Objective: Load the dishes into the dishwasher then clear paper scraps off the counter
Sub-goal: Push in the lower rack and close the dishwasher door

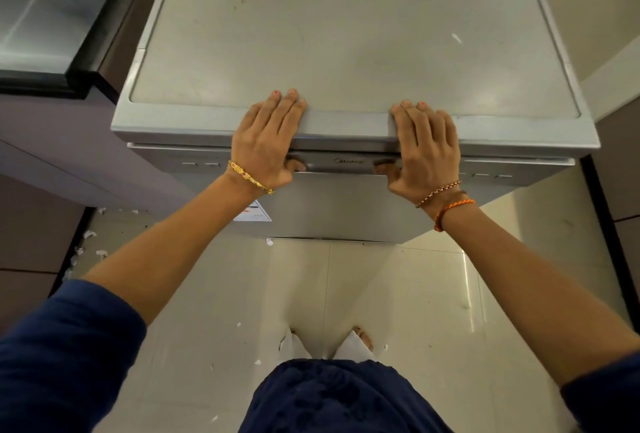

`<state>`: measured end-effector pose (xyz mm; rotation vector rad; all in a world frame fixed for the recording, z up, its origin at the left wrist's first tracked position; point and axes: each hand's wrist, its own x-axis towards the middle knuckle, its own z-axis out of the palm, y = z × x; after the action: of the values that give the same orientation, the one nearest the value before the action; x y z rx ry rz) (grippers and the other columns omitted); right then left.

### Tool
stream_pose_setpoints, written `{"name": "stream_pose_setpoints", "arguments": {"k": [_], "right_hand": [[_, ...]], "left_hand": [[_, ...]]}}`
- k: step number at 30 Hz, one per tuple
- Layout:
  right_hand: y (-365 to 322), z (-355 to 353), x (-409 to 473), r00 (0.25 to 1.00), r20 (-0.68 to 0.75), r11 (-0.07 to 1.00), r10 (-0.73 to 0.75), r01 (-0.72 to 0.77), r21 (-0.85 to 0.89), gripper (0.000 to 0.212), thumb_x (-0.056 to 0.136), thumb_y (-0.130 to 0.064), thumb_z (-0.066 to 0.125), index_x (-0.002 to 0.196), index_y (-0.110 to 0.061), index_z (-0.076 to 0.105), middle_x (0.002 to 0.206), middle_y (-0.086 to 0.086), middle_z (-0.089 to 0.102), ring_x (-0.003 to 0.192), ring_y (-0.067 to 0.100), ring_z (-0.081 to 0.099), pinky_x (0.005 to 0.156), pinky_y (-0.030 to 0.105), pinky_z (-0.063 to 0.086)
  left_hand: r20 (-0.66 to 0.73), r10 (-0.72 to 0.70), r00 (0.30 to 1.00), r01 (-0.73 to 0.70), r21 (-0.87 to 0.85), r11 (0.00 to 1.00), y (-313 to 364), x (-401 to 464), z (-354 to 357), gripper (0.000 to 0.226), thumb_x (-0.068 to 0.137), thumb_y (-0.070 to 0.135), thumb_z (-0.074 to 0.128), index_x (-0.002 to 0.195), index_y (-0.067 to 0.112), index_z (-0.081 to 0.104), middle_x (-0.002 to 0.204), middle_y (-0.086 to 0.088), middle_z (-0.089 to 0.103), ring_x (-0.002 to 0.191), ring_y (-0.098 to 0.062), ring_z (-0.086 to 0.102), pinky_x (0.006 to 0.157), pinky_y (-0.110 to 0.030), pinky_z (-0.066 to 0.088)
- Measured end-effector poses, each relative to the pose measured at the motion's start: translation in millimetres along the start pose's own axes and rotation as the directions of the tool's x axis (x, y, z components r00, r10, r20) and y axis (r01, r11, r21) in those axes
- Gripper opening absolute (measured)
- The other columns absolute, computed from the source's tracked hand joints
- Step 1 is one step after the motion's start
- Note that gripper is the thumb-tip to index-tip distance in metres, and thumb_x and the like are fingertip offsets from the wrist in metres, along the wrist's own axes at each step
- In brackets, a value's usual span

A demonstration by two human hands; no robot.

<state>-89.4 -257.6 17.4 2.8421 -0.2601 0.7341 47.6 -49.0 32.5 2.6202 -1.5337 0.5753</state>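
A silver dishwasher (346, 34) stands in front of me, seen from above, and its door (346, 204) is closed. My left hand (266, 134) lies over the front edge of its top, with the thumb hooked into the door handle recess (346, 160). My right hand (426, 148) grips the same edge further right, its thumb also in the recess. A small white paper scrap (456, 37) lies on the dishwasher's top. No dishes are in view.
A dark glossy counter (34, 17) adjoins the dishwasher on the left, above purple cabinet fronts (52, 141). Several paper scraps (89, 234) litter the pale tiled floor (398, 294) at the left and near my feet. A wall and dark panel close in on the right.
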Motion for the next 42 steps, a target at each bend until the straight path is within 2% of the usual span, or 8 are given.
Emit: {"name": "stream_pose_setpoints", "arguments": {"k": [6,12,17,22,24,28,31,42], "right_hand": [[-2,0,3,0.997,-0.075,1.0,0.022,-0.022,0.008,0.075,0.052,-0.033,0.073,0.117,-0.005,0.047,0.11,0.015,0.061,0.102,0.028,0.037,0.091,0.04,0.032],[-26,-29,22,0.953,0.171,0.967,0.251,-0.254,-0.003,0.065,0.048,-0.019,0.081,0.104,-0.006,0.049,0.103,0.014,0.055,0.091,0.031,0.05,0.084,0.036,0.044],[-33,-54,44,0.871,0.382,0.94,0.309,-0.341,0.019,0.056,0.072,-0.002,0.07,0.12,-0.004,0.041,0.125,0.013,0.042,0.112,0.029,0.042,0.086,0.035,0.043],[-32,-73,68,0.783,0.497,0.876,0.375,-0.474,0.086,0.024,0.075,0.002,0.064,0.099,-0.003,0.064,0.11,0.015,0.061,0.103,0.033,0.057,0.079,0.034,0.048],[-37,-76,77,0.755,0.592,0.825,0.283,-0.506,0.252,0.017,0.071,-0.003,0.072,0.088,-0.006,0.068,0.095,0.011,0.067,0.091,0.026,0.062,0.076,0.03,0.048],[-56,-79,97,0.761,0.641,0.729,0.101,-0.495,0.473,0.035,0.073,-0.021,0.077,0.102,-0.005,0.066,0.092,0.007,0.063,0.085,0.015,0.055,0.079,0.024,0.044],[-78,-71,141,0.794,0.599,0.703,0.101,-0.483,0.521,0.033,0.076,-0.02,0.074,0.105,-0.006,0.065,0.098,0.009,0.065,0.086,0.013,0.055,0.077,0.02,0.04],[-121,-28,314,0.909,0.415,0.59,-0.039,-0.314,0.744,0.033,0.079,-0.02,0.072,0.109,-0.015,0.061,0.099,-0.002,0.058,0.077,0.007,0.057,0.068,0.013,0.047]], "left_hand": [[-0.077,-0.048,0.996,0.045,-0.041,0.998,1,-1,1,0.057,0.082,0.044,0.038,0.112,0.001,0.062,0.116,-0.015,0.065,0.104,-0.034,0.063,0.089,-0.035,0.039],[0.096,-0.173,0.98,0.184,-0.124,0.975,13,2,-17,0.086,0.036,0.018,0.087,0.116,0.001,0.058,0.122,-0.018,0.061,0.111,-0.038,0.059,0.091,-0.041,0.047],[0.227,-0.29,0.93,0.331,-0.168,0.929,19,6,-27,0.076,0.078,0.015,0.068,0.142,0.012,0.027,0.153,-0.007,0.023,0.141,-0.026,0.019,0.114,-0.034,0.011],[0.142,0.023,0.99,0.009,-0.218,0.976,-12,2,-44,0.05,0.069,-0.003,0.071,0.117,0.001,0.056,0.116,-0.021,0.061,0.099,-0.037,0.062,0.08,-0.04,0.051],[0.212,0.088,0.973,-0.043,-0.206,0.978,-27,-1,-56,0.034,0.08,0.005,0.064,0.113,0.004,0.059,0.112,-0.016,0.063,0.096,-0.034,0.062,0.078,-0.039,0.051],[0.241,-0.131,0.962,0.191,-0.244,0.951,-71,-1,-65,0.033,0.088,0.039,0.055,0.111,0.016,0.063,0.113,-0.003,0.065,0.104,-0.024,0.059,0.085,-0.035,0.048],[0.105,-0.325,0.94,0.341,-0.345,0.875,-131,13,-66,0.025,0.09,0.032,0.054,0.101,0.014,0.067,0.104,-0.003,0.069,0.099,-0.022,0.062,0.083,-0.033,0.048],[0.296,-0.542,0.787,0.609,-0.228,0.76,-276,94,-14,0.042,0.087,0.024,0.06,0.123,0.006,0.05,0.136,-0.013,0.039,0.126,-0.031,0.035,0.103,-0.039,0.035]]}}
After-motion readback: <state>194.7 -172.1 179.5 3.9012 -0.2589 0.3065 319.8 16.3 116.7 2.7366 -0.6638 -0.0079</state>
